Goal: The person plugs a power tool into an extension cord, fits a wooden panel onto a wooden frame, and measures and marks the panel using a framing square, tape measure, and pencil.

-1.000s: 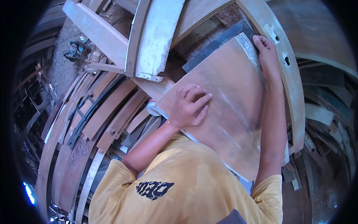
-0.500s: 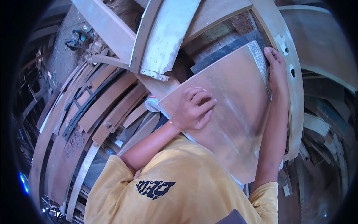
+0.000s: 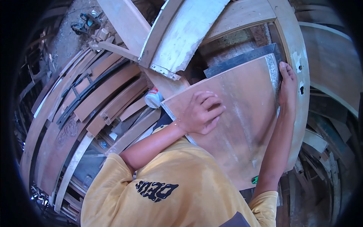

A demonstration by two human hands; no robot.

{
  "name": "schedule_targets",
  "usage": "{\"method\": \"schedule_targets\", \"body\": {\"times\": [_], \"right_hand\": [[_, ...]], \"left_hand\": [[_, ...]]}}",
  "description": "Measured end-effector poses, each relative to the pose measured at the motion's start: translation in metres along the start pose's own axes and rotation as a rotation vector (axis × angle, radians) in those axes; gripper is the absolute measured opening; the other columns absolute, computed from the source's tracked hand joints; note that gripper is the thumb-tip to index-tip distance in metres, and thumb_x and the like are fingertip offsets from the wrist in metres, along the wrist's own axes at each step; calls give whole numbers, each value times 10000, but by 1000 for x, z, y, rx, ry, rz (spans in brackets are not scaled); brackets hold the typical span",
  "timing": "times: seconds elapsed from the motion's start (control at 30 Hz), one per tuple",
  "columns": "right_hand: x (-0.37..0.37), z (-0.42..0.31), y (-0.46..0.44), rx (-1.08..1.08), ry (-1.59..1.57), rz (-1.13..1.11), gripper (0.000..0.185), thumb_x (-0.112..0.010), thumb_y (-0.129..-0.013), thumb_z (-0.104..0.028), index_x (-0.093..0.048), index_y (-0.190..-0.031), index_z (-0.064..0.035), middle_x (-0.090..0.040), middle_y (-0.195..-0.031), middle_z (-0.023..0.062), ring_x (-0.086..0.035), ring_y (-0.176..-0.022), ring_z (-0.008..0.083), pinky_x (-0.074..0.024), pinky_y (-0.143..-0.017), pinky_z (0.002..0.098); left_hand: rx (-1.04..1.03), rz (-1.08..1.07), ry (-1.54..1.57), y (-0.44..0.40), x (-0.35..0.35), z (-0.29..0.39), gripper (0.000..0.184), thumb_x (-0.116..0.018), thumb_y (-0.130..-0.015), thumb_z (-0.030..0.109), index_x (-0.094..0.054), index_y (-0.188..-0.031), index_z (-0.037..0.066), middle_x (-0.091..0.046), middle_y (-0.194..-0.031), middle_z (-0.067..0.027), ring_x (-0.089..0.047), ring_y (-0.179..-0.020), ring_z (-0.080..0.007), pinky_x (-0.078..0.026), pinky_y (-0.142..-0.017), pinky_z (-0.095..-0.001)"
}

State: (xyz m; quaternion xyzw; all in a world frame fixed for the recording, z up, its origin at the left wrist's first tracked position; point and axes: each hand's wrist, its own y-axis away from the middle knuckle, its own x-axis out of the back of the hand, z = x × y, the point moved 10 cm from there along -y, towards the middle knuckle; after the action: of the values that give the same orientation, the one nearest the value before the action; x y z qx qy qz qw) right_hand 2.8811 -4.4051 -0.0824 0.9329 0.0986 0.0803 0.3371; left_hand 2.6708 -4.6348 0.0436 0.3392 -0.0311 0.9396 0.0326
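Note:
A broad brown wooden panel (image 3: 242,102) with pale, worn edges and whitish streaks lies slanted before me. On its left part rests my left hand (image 3: 204,112), fingers loosely curled and apart, with nothing visible in them; the palm is hidden. At the panel's upper right edge, my right hand (image 3: 287,79) has its fingers closed on the border. Under the far edge a dark flat sheet (image 3: 242,59) sticks out. Beyond it runs a pale wooden frame (image 3: 297,49) with holes in its side. Close to my right forearm shows a small green-and-black object (image 3: 255,179).
A white can with red marking (image 3: 153,99) stands by the panel's left corner. Stacked wooden planks (image 3: 102,96) fill the left side. A curved, white-faced board (image 3: 181,38) leans across the top. More wood pieces (image 3: 329,151) lie at the right.
The view has shifted, so the surroundings sit lower. Both hands keep about the same places on the panel. The green-and-black object has come into view beside my right forearm.

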Motion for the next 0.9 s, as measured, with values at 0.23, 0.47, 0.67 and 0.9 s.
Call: {"method": "schedule_targets", "body": {"times": [0.23,0.47,0.67,0.9], "right_hand": [[-3,-5,5,-9,16,7,254,-658,-1018,-263,-679,-1087,-19,-661,-948,-15,-569,-870,70,-442,-828,236],[-2,-5,2,-3,19,-63,227,-662,-1017,-251,-673,-1081,-33,-646,-938,-28,-555,-858,58,-434,-812,228],[-6,-12,6,20,75,-66,225,-663,-1017,-250,-676,-1076,-32,-642,-926,-36,-549,-847,49,-433,-793,220],[0,-40,44,316,-8,140,183,-597,-1052,-182,-627,-1074,-2,-703,-957,54,-641,-904,110,-479,-892,256]], "left_hand": [[1,-10,3,1,0,-2,417,-739,-704,144,-721,-1120,114,-606,-1167,-84,-536,-1157,-322,-432,-992,-475],[3,1,12,1,2,-4,419,-731,-707,143,-719,-1125,116,-611,-1163,-80,-535,-1163,-312,-431,-990,-471],[-3,-1,36,2,3,-4,399,-731,-716,152,-715,-1113,114,-611,-1165,-80,-531,-1161,-307,-428,-984,-467],[-30,-25,-5,-2,1,4,378,-734,-739,184,-695,-1108,112,-585,-1208,-102,-495,-1195,-336,-403,-1003,-482]]}}
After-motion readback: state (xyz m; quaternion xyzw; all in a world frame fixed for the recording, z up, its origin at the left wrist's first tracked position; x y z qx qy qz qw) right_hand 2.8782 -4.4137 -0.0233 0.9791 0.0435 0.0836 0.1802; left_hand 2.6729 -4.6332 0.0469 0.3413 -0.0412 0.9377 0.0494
